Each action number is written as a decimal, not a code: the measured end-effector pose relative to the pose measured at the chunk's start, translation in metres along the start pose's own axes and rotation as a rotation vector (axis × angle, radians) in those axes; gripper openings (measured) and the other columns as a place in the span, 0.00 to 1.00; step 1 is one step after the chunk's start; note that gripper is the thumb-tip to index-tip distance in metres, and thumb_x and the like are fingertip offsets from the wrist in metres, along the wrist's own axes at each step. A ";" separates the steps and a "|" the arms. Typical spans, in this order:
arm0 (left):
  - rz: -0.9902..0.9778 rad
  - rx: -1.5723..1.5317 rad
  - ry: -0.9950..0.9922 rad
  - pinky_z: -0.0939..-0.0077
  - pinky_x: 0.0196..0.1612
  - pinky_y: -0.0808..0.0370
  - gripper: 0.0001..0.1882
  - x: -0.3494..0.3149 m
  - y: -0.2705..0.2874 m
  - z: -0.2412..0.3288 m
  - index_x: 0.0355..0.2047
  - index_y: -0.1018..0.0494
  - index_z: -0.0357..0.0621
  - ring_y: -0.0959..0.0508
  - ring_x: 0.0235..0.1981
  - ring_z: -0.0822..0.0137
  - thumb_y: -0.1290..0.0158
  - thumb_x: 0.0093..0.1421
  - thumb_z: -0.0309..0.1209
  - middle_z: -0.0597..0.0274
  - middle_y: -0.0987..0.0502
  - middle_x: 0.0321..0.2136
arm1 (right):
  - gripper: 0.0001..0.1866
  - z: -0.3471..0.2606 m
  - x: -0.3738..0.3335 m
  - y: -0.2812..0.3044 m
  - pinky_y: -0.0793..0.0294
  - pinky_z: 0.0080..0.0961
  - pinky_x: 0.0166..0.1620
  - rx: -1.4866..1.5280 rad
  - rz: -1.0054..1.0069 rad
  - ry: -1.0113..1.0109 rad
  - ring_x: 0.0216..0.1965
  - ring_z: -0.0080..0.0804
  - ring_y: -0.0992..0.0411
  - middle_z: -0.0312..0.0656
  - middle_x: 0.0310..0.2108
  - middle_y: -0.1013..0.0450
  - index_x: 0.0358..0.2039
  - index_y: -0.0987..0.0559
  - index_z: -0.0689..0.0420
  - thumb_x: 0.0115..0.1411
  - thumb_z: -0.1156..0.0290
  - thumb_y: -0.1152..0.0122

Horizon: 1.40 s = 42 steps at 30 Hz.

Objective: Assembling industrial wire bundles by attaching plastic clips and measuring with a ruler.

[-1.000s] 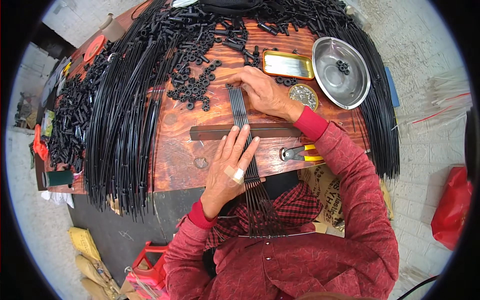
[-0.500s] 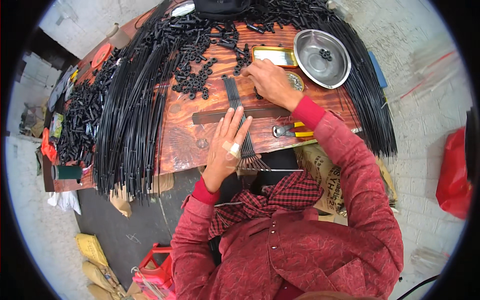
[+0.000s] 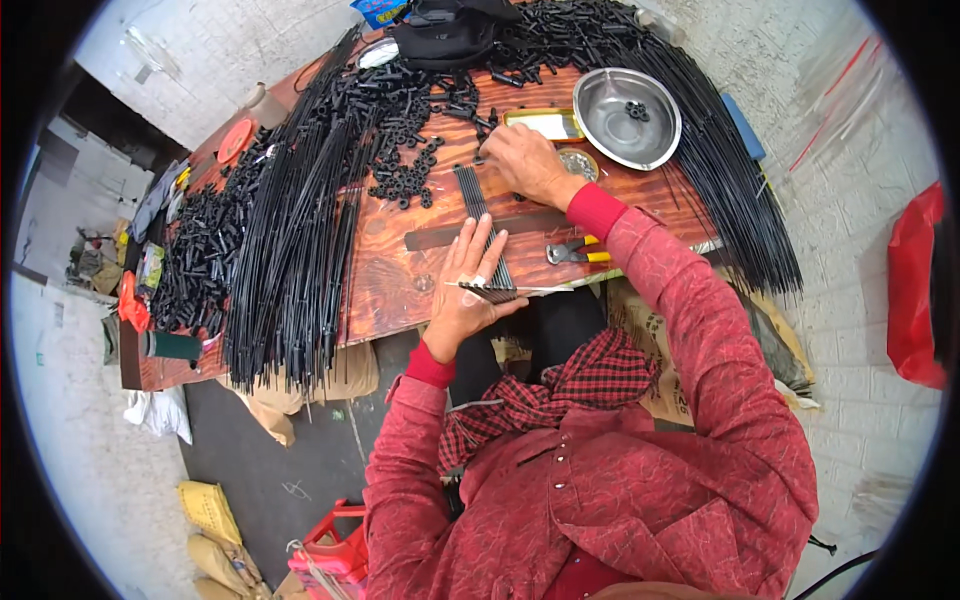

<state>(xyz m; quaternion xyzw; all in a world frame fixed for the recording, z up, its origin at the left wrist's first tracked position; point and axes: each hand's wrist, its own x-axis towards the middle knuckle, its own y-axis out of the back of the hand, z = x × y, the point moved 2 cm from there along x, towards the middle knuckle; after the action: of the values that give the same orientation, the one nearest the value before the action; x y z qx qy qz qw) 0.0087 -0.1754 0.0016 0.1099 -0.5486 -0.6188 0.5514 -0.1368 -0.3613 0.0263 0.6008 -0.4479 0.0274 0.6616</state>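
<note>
My left hand (image 3: 465, 290), a small pale patch on its back, lies flat with fingers stretched over a row of thin black rods (image 3: 474, 190). The rods lie side by side across a dark bar (image 3: 432, 238), their near ends gathered by my thumb and wrist beside a thin white strip (image 3: 545, 289). Past their far ends, my right hand (image 3: 530, 162) is closed, its fingertips drawn together near small black tubes. What they pinch, if anything, is hidden. Yellow-handled pincers (image 3: 575, 251) lie to the right of the rods.
A steel bowl (image 3: 627, 150) holds a few black rings. Near it stand a yellow-rimmed tray (image 3: 548, 124) and a round dish (image 3: 580, 163). Loose black rings (image 3: 405, 180) are scattered left of the rods. Long rod bundles lie at left (image 3: 290, 250) and right (image 3: 735, 190).
The view has shifted slightly. The rods' near ends and white strip now show across my left hand's wrist side, where they fanned out at the table edge before. My right hand stays near the rods' far ends.
</note>
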 end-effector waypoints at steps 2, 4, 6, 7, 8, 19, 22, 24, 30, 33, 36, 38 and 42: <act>-0.026 0.023 0.026 0.49 0.67 0.40 0.54 0.001 0.001 -0.002 0.66 0.37 0.44 0.44 0.70 0.42 0.27 0.39 0.46 0.49 0.44 0.69 | 0.08 -0.007 -0.009 0.027 0.26 0.39 0.41 0.081 0.011 -0.018 0.40 0.43 0.27 0.41 0.37 0.26 0.38 0.21 0.54 0.57 0.74 0.40; -0.031 0.033 0.015 0.49 0.67 0.40 0.54 0.003 0.003 -0.001 0.66 0.37 0.44 0.44 0.70 0.42 0.27 0.39 0.46 0.48 0.44 0.69 | 0.08 -0.005 -0.027 0.042 0.25 0.38 0.42 0.259 -0.058 -0.107 0.42 0.44 0.25 0.42 0.39 0.26 0.41 0.21 0.54 0.60 0.73 0.41; -0.028 0.024 0.005 0.49 0.67 0.39 0.54 0.001 0.004 -0.002 0.65 0.37 0.43 0.44 0.70 0.42 0.27 0.39 0.46 0.47 0.44 0.69 | 0.08 -0.005 -0.034 0.050 0.24 0.38 0.42 0.239 -0.089 -0.164 0.42 0.44 0.24 0.43 0.39 0.25 0.41 0.21 0.55 0.60 0.72 0.42; -0.020 0.044 -0.001 0.49 0.66 0.38 0.55 0.001 0.004 -0.003 0.66 0.38 0.44 0.44 0.69 0.42 0.26 0.38 0.45 0.48 0.44 0.69 | 0.08 -0.003 -0.035 0.054 0.24 0.38 0.42 0.217 -0.114 -0.211 0.42 0.45 0.24 0.43 0.39 0.25 0.41 0.21 0.55 0.61 0.71 0.42; -0.010 0.066 -0.006 0.49 0.66 0.37 0.56 0.001 0.005 -0.004 0.66 0.38 0.45 0.44 0.69 0.42 0.26 0.37 0.45 0.48 0.44 0.69 | 0.08 -0.003 -0.034 0.053 0.24 0.38 0.42 0.213 -0.109 -0.213 0.42 0.45 0.24 0.43 0.39 0.25 0.41 0.21 0.55 0.61 0.71 0.42; -0.048 0.024 0.015 0.50 0.66 0.38 0.53 0.000 0.002 0.005 0.66 0.38 0.44 0.43 0.69 0.41 0.27 0.40 0.47 0.46 0.44 0.69 | 0.10 0.006 0.002 -0.016 0.24 0.42 0.41 0.073 -0.148 -0.204 0.39 0.46 0.22 0.44 0.35 0.21 0.34 0.19 0.55 0.62 0.63 0.42; -0.051 0.026 0.020 0.50 0.66 0.37 0.53 0.000 -0.001 0.005 0.66 0.38 0.44 0.43 0.69 0.41 0.27 0.40 0.47 0.46 0.44 0.69 | 0.09 0.005 -0.003 -0.019 0.24 0.43 0.41 0.105 -0.122 -0.223 0.39 0.46 0.22 0.44 0.35 0.21 0.34 0.19 0.55 0.61 0.64 0.41; -0.030 0.009 0.001 0.50 0.66 0.38 0.54 0.001 -0.003 0.001 0.66 0.38 0.43 0.43 0.69 0.41 0.27 0.40 0.45 0.47 0.43 0.69 | 0.09 0.004 -0.006 -0.010 0.23 0.43 0.41 0.126 -0.099 -0.230 0.39 0.45 0.22 0.44 0.35 0.21 0.34 0.19 0.55 0.61 0.64 0.41; 0.023 0.013 -0.039 0.52 0.67 0.38 0.54 0.002 -0.001 -0.004 0.65 0.37 0.44 0.43 0.69 0.43 0.26 0.37 0.44 0.49 0.42 0.68 | 0.25 -0.040 -0.035 0.092 0.24 0.31 0.49 0.931 -0.628 -0.247 0.48 0.34 0.25 0.45 0.50 0.26 0.57 0.25 0.57 0.60 0.65 0.37; 0.013 0.056 -0.048 0.53 0.67 0.38 0.52 -0.002 -0.002 -0.007 0.65 0.37 0.46 0.43 0.69 0.45 0.27 0.39 0.43 0.51 0.43 0.69 | 0.39 -0.088 -0.054 0.133 0.29 0.35 0.59 0.921 -0.625 0.014 0.57 0.37 0.30 0.45 0.59 0.33 0.65 0.35 0.57 0.54 0.63 0.31; 0.037 -0.208 0.076 0.55 0.68 0.40 0.49 -0.017 -0.014 -0.021 0.64 0.36 0.46 0.43 0.70 0.46 0.28 0.42 0.42 0.52 0.43 0.69 | 0.44 -0.130 -0.052 0.136 0.33 0.38 0.62 0.944 -0.596 0.010 0.59 0.41 0.32 0.47 0.59 0.32 0.65 0.36 0.59 0.50 0.60 0.27; 0.049 -0.075 0.016 0.57 0.68 0.40 0.47 -0.012 -0.015 -0.019 0.63 0.35 0.44 0.44 0.70 0.48 0.28 0.44 0.42 0.52 0.42 0.69 | 0.43 -0.140 -0.049 0.131 0.31 0.37 0.59 0.894 -0.397 -0.020 0.56 0.44 0.30 0.51 0.54 0.29 0.64 0.34 0.57 0.51 0.53 0.30; 0.224 -0.276 -0.134 0.59 0.69 0.41 0.52 -0.006 -0.002 0.008 0.67 0.43 0.41 0.41 0.69 0.52 0.28 0.44 0.39 0.51 0.42 0.69 | 0.31 -0.149 -0.032 0.129 0.27 0.33 0.51 1.027 -0.405 -0.086 0.44 0.37 0.25 0.46 0.40 0.24 0.49 0.23 0.60 0.53 0.49 0.32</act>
<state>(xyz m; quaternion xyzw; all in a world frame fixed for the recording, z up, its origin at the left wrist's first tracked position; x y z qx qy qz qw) 0.0039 -0.1665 0.0004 -0.0701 -0.5028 -0.6290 0.5887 -0.1468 -0.1878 0.1241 0.9208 -0.2792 0.0900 0.2568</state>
